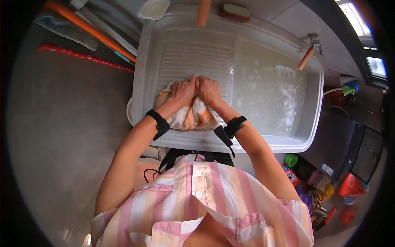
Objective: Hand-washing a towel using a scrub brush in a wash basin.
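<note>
A white and orange terry towel [185,117] lies bunched on the ribbed washboard [197,55] of a grey laundry sink [145,71]. Both fists are closed on its far part, side by side and touching: my left hand [184,90] and my right hand [208,90]. The towel's near part spreads back towards the sink's front rim. To the right of the washboard, the basin holds cloudy water [268,92]. Black straps with small devices circle both wrists.
A scrubbing brush [236,13] and a pale soap dish [153,8] rest along the back rim. An orange-brown tube [203,12] hangs over the back edge. The wall tap [313,44] carries a similar tube. Orange and red poles [86,58] stand left; a dark cabinet [330,139] is right.
</note>
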